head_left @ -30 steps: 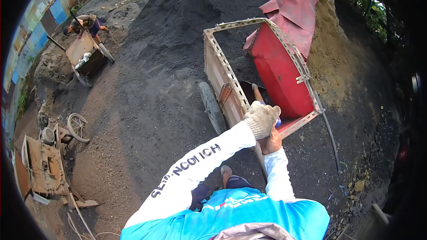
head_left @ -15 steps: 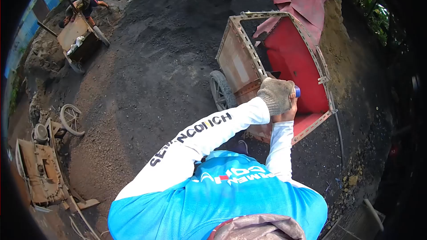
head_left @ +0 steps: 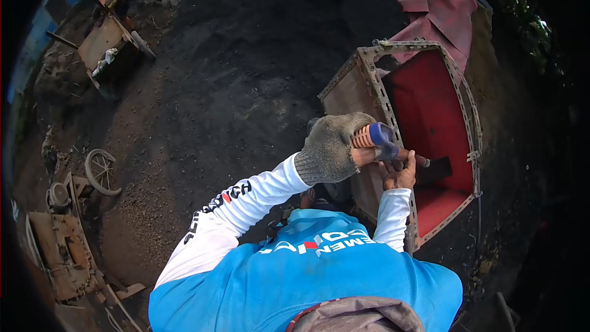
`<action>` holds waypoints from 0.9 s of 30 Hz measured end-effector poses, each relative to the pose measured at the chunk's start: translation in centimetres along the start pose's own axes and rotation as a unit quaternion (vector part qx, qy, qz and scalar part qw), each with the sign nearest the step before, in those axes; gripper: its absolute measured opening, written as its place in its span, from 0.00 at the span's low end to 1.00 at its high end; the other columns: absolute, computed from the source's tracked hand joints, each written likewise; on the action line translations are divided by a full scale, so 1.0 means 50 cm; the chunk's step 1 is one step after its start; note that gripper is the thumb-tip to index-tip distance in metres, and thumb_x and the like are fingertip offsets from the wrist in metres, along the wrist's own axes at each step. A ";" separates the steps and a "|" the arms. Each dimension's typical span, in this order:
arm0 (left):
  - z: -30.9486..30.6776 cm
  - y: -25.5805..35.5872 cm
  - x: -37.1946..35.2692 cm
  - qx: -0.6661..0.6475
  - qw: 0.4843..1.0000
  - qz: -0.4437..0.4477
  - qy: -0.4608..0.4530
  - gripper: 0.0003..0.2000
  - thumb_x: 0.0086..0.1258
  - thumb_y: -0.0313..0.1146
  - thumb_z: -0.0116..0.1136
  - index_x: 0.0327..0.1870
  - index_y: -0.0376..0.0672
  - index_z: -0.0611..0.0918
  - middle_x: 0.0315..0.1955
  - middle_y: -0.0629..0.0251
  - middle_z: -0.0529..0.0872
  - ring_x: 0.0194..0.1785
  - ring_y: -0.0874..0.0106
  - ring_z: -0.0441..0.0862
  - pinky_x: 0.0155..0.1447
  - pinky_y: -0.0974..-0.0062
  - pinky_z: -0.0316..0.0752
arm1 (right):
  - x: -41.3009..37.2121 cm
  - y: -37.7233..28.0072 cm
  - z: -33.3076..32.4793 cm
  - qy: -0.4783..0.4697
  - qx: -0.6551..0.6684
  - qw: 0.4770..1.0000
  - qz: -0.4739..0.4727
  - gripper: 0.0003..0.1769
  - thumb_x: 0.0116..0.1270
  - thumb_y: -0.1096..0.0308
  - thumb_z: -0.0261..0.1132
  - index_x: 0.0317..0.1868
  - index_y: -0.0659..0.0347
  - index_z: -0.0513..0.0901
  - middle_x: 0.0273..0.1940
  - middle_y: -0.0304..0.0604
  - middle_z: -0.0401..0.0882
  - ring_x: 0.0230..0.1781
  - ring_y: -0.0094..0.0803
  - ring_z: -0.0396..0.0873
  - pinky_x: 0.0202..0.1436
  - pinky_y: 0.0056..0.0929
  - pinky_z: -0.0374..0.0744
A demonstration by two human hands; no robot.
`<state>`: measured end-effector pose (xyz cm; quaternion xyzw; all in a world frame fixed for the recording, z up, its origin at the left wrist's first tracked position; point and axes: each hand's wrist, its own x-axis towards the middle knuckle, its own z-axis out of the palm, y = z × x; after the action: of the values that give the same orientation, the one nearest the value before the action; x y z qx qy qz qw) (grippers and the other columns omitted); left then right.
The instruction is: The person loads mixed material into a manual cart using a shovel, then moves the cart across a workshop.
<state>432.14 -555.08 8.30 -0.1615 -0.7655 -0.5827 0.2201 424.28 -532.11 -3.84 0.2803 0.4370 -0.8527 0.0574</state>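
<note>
A knitted grey glove covers my left hand (head_left: 337,144), which is closed around the blue grip of a shovel (head_left: 419,158). Orange stripes show on the grip. My right hand (head_left: 399,173) is bare and wrapped around the brown shaft just beyond it. The dark end of the shovel points right, into the open side of a cart (head_left: 369,89) with red inner walls. Perforated metal strips edge this cart. Both hands are at its near left rim.
A pinkish-red sheet (head_left: 442,15) hangs over the cart's far end. Dark sandy ground (head_left: 246,86) spreads to the left. At upper left, another person (head_left: 120,1) bends behind a wooden cart (head_left: 101,46). A spoked wheel (head_left: 102,172) and wooden parts (head_left: 58,249) lie at lower left.
My left hand has moved left and the shovel now shows more fully, with its blue grip turned up. The cart appears further right and lower in view.
</note>
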 end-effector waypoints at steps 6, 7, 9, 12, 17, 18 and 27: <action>-0.085 -0.086 0.028 0.025 0.994 0.032 -0.097 0.20 0.44 0.38 0.72 0.40 0.42 0.84 0.33 0.64 0.86 0.34 0.69 0.83 0.42 0.72 0.77 | 0.269 0.033 -0.088 -0.011 0.172 0.984 0.045 0.21 0.62 0.51 0.63 0.39 0.62 0.74 0.35 0.49 0.78 0.38 0.43 0.78 0.46 0.49 0.78; -0.108 -0.105 0.038 0.016 0.993 0.054 -0.100 0.20 0.42 0.38 0.72 0.39 0.43 0.84 0.33 0.64 0.86 0.33 0.69 0.82 0.42 0.72 0.76 | 0.258 0.031 -0.063 -0.010 0.161 0.986 0.036 0.20 0.62 0.51 0.63 0.36 0.62 0.74 0.32 0.48 0.78 0.36 0.42 0.79 0.45 0.47 0.78; -0.156 -0.149 0.053 0.023 0.992 0.059 -0.110 0.21 0.41 0.44 0.73 0.36 0.43 0.84 0.32 0.65 0.86 0.33 0.67 0.82 0.40 0.71 0.76 | 0.239 0.031 -0.005 -0.019 0.193 0.981 -0.005 0.17 0.61 0.53 0.65 0.35 0.58 0.73 0.29 0.44 0.76 0.30 0.41 0.78 0.40 0.43 0.79; -0.246 -0.211 0.073 0.026 0.994 0.047 -0.091 0.21 0.43 0.49 0.73 0.32 0.43 0.83 0.29 0.65 0.84 0.32 0.65 0.81 0.40 0.69 0.75 | 0.189 0.036 0.119 -0.063 0.219 0.971 -0.072 0.17 0.59 0.53 0.68 0.31 0.56 0.72 0.28 0.40 0.75 0.30 0.38 0.76 0.40 0.39 0.79; -0.416 -0.372 0.109 0.010 0.984 0.177 -0.032 0.26 0.46 0.60 0.65 0.28 0.41 0.80 0.24 0.62 0.79 0.30 0.60 0.78 0.45 0.61 0.74 | 0.182 0.090 0.299 -0.185 0.241 0.947 -0.103 0.17 0.58 0.53 0.68 0.29 0.57 0.75 0.27 0.40 0.74 0.33 0.37 0.75 0.42 0.40 0.75; -0.448 -0.399 0.109 0.012 0.983 0.185 -0.015 0.25 0.47 0.58 0.65 0.28 0.41 0.80 0.25 0.61 0.79 0.31 0.59 0.78 0.47 0.60 0.74 | 0.181 0.110 0.334 -0.205 0.242 0.941 -0.117 0.16 0.57 0.53 0.68 0.27 0.57 0.75 0.26 0.39 0.74 0.33 0.36 0.75 0.42 0.39 0.75; -0.760 -0.592 0.133 -0.119 0.990 0.073 0.033 0.24 0.49 0.53 0.59 0.36 0.38 0.80 0.34 0.54 0.81 0.43 0.55 0.79 0.59 0.56 0.68 | 0.116 0.252 0.648 -0.264 0.226 0.915 -0.206 0.14 0.60 0.55 0.66 0.32 0.57 0.78 0.28 0.41 0.75 0.34 0.36 0.74 0.46 0.43 0.74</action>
<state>417.24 -599.70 -4.00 -0.2225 -0.6689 -0.6573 0.2664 409.89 -564.14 -0.97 -0.0454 0.2498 -0.9646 -0.0711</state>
